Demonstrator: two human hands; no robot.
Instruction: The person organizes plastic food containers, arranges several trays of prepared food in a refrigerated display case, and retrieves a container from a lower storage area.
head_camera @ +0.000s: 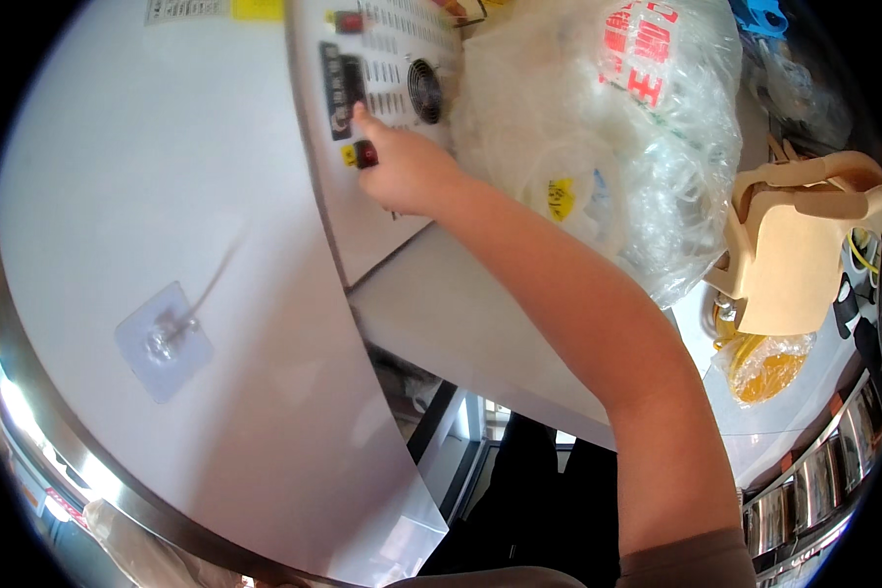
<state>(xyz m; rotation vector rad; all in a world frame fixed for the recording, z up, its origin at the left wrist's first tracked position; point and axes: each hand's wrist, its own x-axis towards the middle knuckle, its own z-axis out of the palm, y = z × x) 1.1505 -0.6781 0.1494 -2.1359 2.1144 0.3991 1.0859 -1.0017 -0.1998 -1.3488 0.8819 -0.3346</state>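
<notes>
My right hand reaches across from the lower right to a white vented control panel. Its index finger is extended, with the tip at the edge of a black display strip. Just below that fingertip, a red rocker switch with a yellow sticker sits close against the hand, which partly covers the panel. A second red switch is higher up. To the right of the display is a round black fan grille. Nothing is held in the hand. My left hand is out of view.
A large clear plastic bag with red print bulges beside the panel. On the white wall is a clear adhesive hook. A beige plastic chair and a wrapped yellow item are at the right. A pale ledge runs beneath my forearm.
</notes>
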